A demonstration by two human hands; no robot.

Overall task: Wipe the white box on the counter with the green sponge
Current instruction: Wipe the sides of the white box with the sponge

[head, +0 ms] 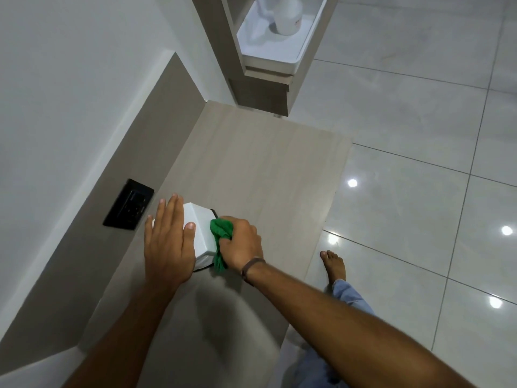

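A white box point(202, 229) stands on the pale wooden counter point(260, 169), near the wall side. My left hand point(167, 242) lies flat on the box's top and left side, fingers spread, holding it steady. My right hand point(242, 243) is closed around the green sponge point(221, 233), which looks like a crumpled green cloth, and presses it against the box's right face. A thin dark cord shows at the box's far corner and under its near edge. Much of the box is hidden beneath both hands.
A black wall socket point(129, 204) sits on the beige backsplash left of the box. A shelf unit at the counter's far end holds a white tray point(268, 49) with a white bottle point(285, 15). Glossy floor tiles and my bare foot point(334, 266) lie to the right.
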